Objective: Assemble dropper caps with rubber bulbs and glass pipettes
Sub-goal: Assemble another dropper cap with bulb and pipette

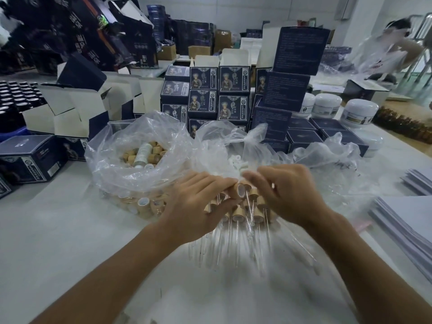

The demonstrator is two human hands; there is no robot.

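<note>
Both hands at desk's near edge: left hand (198, 202) pinches wooden cap (238, 190) w/ opening turned right, so right hand (285, 190) can thread glass pipette (248, 202) in.

Print on navy boxes (204, 80) too blurred; nothing legible
</note>
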